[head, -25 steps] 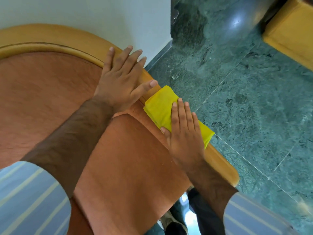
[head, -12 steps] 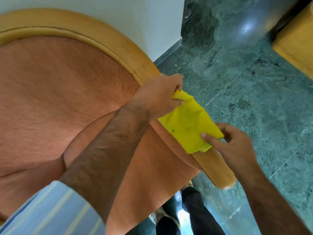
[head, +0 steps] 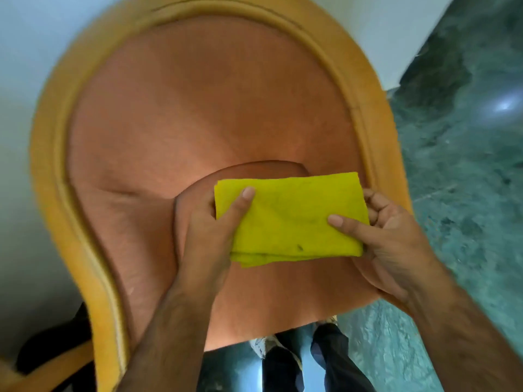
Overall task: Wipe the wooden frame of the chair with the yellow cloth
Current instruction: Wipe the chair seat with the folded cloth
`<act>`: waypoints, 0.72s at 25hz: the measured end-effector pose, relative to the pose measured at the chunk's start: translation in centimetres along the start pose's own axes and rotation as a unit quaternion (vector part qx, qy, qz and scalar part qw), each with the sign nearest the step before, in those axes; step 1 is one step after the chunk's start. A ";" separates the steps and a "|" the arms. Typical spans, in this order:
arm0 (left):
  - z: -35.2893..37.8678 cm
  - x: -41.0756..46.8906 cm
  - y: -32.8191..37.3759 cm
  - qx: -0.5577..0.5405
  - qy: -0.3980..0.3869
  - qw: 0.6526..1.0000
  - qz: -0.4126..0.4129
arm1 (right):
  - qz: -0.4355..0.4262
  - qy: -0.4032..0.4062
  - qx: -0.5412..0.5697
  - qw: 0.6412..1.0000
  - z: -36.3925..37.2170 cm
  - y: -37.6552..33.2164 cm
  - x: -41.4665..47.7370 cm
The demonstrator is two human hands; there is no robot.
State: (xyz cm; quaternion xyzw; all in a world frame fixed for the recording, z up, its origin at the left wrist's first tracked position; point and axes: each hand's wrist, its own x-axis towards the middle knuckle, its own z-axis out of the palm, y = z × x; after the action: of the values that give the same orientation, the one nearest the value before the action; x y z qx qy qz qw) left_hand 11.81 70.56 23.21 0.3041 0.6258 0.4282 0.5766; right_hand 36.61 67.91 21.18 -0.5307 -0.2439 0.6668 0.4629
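A folded yellow cloth (head: 291,219) is held flat above the chair's orange seat cushion (head: 283,301). My left hand (head: 209,239) grips its left edge, thumb on top. My right hand (head: 393,244) grips its right edge, thumb on top. The chair's light wooden frame (head: 53,193) curves around the orange padded back (head: 198,108), running up the left side, over the top and down the right side (head: 379,142). The cloth does not touch the frame.
A white wall (head: 19,80) stands behind and to the left of the chair. Green marble floor (head: 467,179) lies on the right. My dark trouser legs and shoes (head: 297,360) show below the seat. Another piece of wood (head: 42,374) sits at the bottom left.
The cloth has been lifted off the right armrest and brought over the seat, folded flat between both hands. The view has swung left to take in the whole chair back.
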 end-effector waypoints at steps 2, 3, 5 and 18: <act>-6.6 -3.6 -1.1 -0.093 0.010 0.995 -0.042 | 0.024 -0.045 -0.048 0.998 4.1 1.2 -0.2; -9.7 -5.8 -1.7 -0.115 0.032 0.991 -0.052 | 0.043 -0.075 -0.070 0.994 6.4 1.8 -0.5; -15.7 -10.7 -3.7 -0.130 0.111 0.984 -0.056 | 0.090 -0.147 -0.121 0.977 11.5 3.3 -1.6; -26.1 -45.3 -26.0 -0.286 0.619 0.726 -0.087 | 0.061 -0.569 -0.524 0.631 31.7 27.0 -21.2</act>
State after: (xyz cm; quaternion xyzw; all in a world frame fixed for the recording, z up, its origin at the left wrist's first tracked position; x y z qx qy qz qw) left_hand -4.14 14.48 20.18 -0.2631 0.7155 0.6283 0.1555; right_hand -2.44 42.36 19.42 -0.2131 -0.7342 0.6233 -0.1647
